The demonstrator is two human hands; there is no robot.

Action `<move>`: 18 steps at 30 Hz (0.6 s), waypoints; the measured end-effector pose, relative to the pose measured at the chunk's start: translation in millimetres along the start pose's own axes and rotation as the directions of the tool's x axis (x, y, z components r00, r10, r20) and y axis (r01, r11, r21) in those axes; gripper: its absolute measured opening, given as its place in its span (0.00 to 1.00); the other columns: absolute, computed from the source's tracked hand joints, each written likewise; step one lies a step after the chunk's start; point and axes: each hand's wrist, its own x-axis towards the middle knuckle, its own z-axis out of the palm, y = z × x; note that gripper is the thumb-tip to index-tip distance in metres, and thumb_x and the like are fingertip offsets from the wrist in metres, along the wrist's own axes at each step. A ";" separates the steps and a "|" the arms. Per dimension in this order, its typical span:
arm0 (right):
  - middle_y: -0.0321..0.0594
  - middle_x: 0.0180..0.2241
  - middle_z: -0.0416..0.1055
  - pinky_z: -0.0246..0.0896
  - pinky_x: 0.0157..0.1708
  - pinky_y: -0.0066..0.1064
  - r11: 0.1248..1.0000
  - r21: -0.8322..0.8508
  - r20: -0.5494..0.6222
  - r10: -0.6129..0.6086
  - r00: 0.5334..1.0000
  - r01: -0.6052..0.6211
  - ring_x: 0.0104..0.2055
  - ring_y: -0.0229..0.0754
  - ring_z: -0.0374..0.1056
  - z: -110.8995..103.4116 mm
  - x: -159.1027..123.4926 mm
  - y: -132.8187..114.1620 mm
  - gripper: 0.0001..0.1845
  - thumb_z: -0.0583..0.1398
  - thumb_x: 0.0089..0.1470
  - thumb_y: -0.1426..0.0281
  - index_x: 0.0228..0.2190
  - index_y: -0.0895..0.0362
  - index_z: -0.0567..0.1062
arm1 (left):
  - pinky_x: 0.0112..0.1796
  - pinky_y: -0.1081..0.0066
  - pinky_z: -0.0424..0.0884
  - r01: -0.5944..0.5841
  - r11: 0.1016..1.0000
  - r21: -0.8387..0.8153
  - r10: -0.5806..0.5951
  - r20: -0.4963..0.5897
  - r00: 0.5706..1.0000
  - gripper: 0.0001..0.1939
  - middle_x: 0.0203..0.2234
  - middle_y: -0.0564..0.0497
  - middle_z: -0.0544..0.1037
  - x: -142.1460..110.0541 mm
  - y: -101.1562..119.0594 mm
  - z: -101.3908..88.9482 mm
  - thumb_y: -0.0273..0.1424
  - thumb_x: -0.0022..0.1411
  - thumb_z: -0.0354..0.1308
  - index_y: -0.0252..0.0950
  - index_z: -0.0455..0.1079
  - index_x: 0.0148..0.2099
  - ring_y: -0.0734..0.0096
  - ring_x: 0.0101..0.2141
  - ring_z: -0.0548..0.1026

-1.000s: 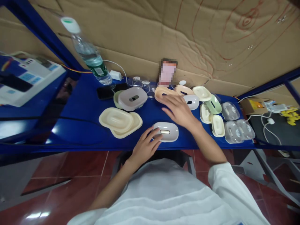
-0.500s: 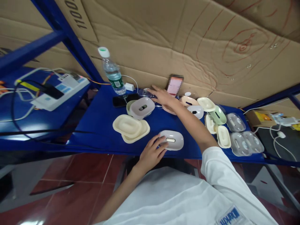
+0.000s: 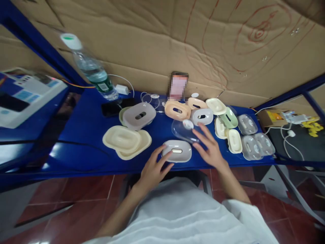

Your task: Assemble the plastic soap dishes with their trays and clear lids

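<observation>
My left hand (image 3: 153,169) holds the near-left rim of a white oval soap dish (image 3: 183,156) with a slot in its floor, on the blue table in front of me. Its fingertips reach over the rim. Just beyond and to the right, my right hand (image 3: 210,150) grips the right edge of a clear plastic lid (image 3: 180,131) with a round white label. The lid is tilted and close above the table, apart from the white dish. Behind it are a peach dish (image 3: 171,113) and another white one (image 3: 207,117).
Cream trays (image 3: 119,138) overlap at left, beside stacked dishes (image 3: 129,117). A water bottle (image 3: 95,76) and a phone (image 3: 179,86) stand at the cardboard back wall. Further right are a green dish (image 3: 232,122), cream trays (image 3: 235,141) and several clear covers (image 3: 251,149).
My right hand has come back from the far side of the table toward me, bringing the clear lid. My left hand stays at the white dish. The view has shifted.
</observation>
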 end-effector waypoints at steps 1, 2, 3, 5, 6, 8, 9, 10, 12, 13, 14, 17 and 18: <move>0.41 0.76 0.53 0.58 0.74 0.56 0.999 0.025 0.002 0.043 0.999 -0.043 0.78 0.54 0.52 3.3 -28.6 -0.7 0.31 0.58 0.73 0.64 0.73 0.42 0.61 | 0.60 0.53 0.79 0.043 0.999 -0.018 -0.043 -0.010 0.999 0.28 0.68 0.38 0.67 0.3 -0.9 1.1 0.35 0.72 0.65 0.45 0.65 0.70 0.51 0.64 0.74; 0.43 0.77 0.52 0.60 0.73 0.55 0.996 0.041 0.012 0.077 0.997 -0.077 0.78 0.54 0.52 9.4 -51.9 -1.3 0.33 0.58 0.73 0.65 0.74 0.42 0.59 | 0.59 0.53 0.79 0.080 0.996 -0.038 -0.081 -0.019 0.997 0.30 0.69 0.38 0.66 0.9 -1.8 2.3 0.36 0.71 0.65 0.46 0.63 0.71 0.52 0.64 0.75; 0.44 0.77 0.50 0.63 0.71 0.55 0.995 0.048 0.030 0.088 0.996 -0.090 0.78 0.54 0.52 17.0 -69.5 -1.7 0.34 0.57 0.73 0.65 0.74 0.43 0.57 | 0.60 0.53 0.79 0.104 0.993 -0.060 -0.106 -0.026 0.994 0.31 0.69 0.38 0.66 1.4 -2.7 3.3 0.37 0.71 0.65 0.46 0.62 0.72 0.52 0.64 0.74; 0.47 0.78 0.45 0.64 0.70 0.55 0.997 0.042 0.089 0.059 0.994 -0.063 0.79 0.56 0.49 32.1 -88.2 -2.4 0.36 0.58 0.72 0.65 0.75 0.45 0.54 | 0.62 0.51 0.77 0.123 0.988 -0.090 -0.126 -0.025 0.992 0.33 0.69 0.38 0.65 2.2 -4.1 4.2 0.37 0.71 0.66 0.47 0.59 0.73 0.51 0.67 0.71; 0.47 0.79 0.43 0.63 0.70 0.56 0.999 0.032 0.125 0.030 0.992 -0.035 0.79 0.57 0.46 37.8 -90.8 -2.7 0.36 0.58 0.72 0.65 0.75 0.45 0.54 | 0.64 0.50 0.75 0.125 0.987 -0.097 -0.126 -0.010 0.992 0.34 0.69 0.39 0.66 2.1 -4.5 4.0 0.36 0.71 0.66 0.47 0.58 0.73 0.51 0.69 0.69; 0.46 0.79 0.42 0.61 0.71 0.57 1.000 0.007 0.186 -0.030 0.982 0.029 0.80 0.58 0.42 44.0 -88.0 -3.2 0.35 0.58 0.72 0.67 0.75 0.45 0.56 | 0.65 0.49 0.73 0.129 0.986 -0.105 -0.126 0.031 0.992 0.33 0.70 0.40 0.65 0.9 -4.7 2.6 0.36 0.71 0.65 0.48 0.58 0.73 0.51 0.70 0.67; 0.45 0.79 0.42 0.61 0.71 0.57 0.998 -0.003 0.211 -0.054 0.976 0.056 0.80 0.58 0.41 44.7 -84.9 -3.2 0.34 0.57 0.72 0.67 0.74 0.44 0.58 | 0.65 0.50 0.73 0.139 0.984 -0.111 -0.134 0.051 0.990 0.33 0.71 0.40 0.65 -0.2 -4.7 1.9 0.36 0.71 0.65 0.49 0.59 0.73 0.52 0.70 0.67; 0.44 0.79 0.43 0.60 0.71 0.57 0.997 -0.009 0.228 -0.074 0.971 0.078 0.81 0.58 0.41 44.5 -81.7 -2.8 0.33 0.58 0.72 0.68 0.74 0.43 0.59 | 0.65 0.50 0.73 0.154 0.981 -0.121 -0.147 0.066 0.987 0.32 0.71 0.41 0.64 -1.4 -4.6 1.2 0.37 0.71 0.65 0.50 0.59 0.73 0.52 0.70 0.67; 0.43 0.78 0.45 0.61 0.71 0.57 0.994 -0.011 0.247 -0.099 0.964 0.105 0.80 0.59 0.42 43.1 -77.0 -0.8 0.33 0.59 0.72 0.66 0.73 0.43 0.61 | 0.65 0.51 0.73 0.186 0.971 -0.149 -0.175 0.082 0.981 0.33 0.71 0.42 0.65 -3.8 -4.5 0.3 0.37 0.71 0.66 0.51 0.59 0.72 0.54 0.70 0.68; 0.43 0.78 0.46 0.62 0.71 0.57 0.994 -0.007 0.251 -0.106 0.962 0.111 0.80 0.59 0.43 42.6 -75.7 0.8 0.33 0.60 0.71 0.65 0.73 0.43 0.61 | 0.66 0.51 0.72 0.201 0.965 -0.166 -0.189 0.087 0.978 0.33 0.71 0.42 0.65 -4.8 -4.6 0.1 0.37 0.70 0.67 0.51 0.59 0.72 0.54 0.70 0.68; 0.44 0.78 0.48 0.63 0.70 0.57 0.994 -0.002 0.251 -0.108 0.962 0.112 0.80 0.59 0.44 42.4 -74.8 2.5 0.33 0.61 0.71 0.64 0.73 0.43 0.61 | 0.66 0.52 0.72 0.212 0.960 -0.182 -0.198 0.093 0.976 0.34 0.72 0.43 0.65 -5.4 -4.6 0.0 0.37 0.70 0.67 0.52 0.59 0.72 0.55 0.70 0.68; 0.44 0.77 0.51 0.65 0.69 0.57 0.995 0.019 0.228 -0.097 0.969 0.095 0.79 0.59 0.48 43.4 -72.9 8.0 0.33 0.61 0.71 0.63 0.73 0.42 0.62 | 0.67 0.52 0.71 0.227 0.950 -0.213 -0.206 0.115 0.972 0.36 0.72 0.45 0.66 -5.5 -4.9 -0.3 0.36 0.69 0.68 0.53 0.58 0.73 0.56 0.70 0.68; 0.44 0.76 0.52 0.65 0.69 0.57 0.996 0.027 0.221 -0.094 0.971 0.090 0.79 0.58 0.49 43.6 -71.8 9.5 0.32 0.61 0.71 0.63 0.72 0.41 0.62 | 0.67 0.52 0.70 0.230 0.948 -0.220 -0.208 0.116 0.971 0.36 0.72 0.45 0.67 -5.2 -5.1 -0.4 0.36 0.69 0.68 0.53 0.58 0.73 0.56 0.69 0.69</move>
